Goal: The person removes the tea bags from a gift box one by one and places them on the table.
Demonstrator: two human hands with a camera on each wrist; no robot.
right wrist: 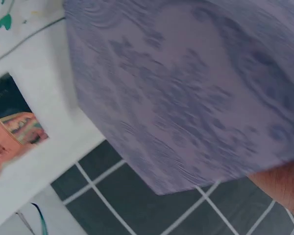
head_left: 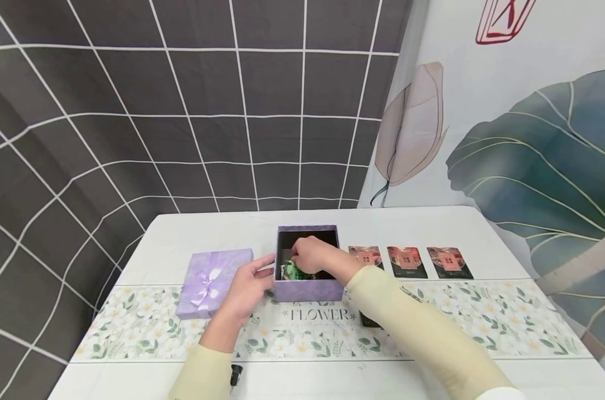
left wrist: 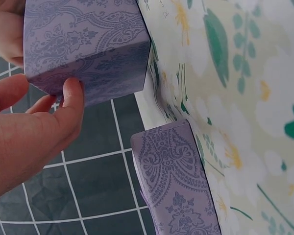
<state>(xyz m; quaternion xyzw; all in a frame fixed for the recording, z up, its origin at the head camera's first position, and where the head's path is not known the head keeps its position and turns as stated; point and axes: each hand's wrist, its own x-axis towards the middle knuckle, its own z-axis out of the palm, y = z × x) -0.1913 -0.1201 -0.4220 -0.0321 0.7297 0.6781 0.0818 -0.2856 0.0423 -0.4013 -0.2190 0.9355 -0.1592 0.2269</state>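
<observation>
While the left hand (head_left: 246, 289) rests open fingers against the purple box (head_left: 308, 289), the right hand (head_left: 313, 255) reaches inside, fingers curled round a green packet (head_left: 293, 271).

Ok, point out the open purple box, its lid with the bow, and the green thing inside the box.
Open purple box (head_left: 308, 289), head view, its front wall.
Lid (head_left: 215, 280), head view, its top beside the bow.
Green thing (head_left: 293, 270), head view, its visible part inside the box.
</observation>
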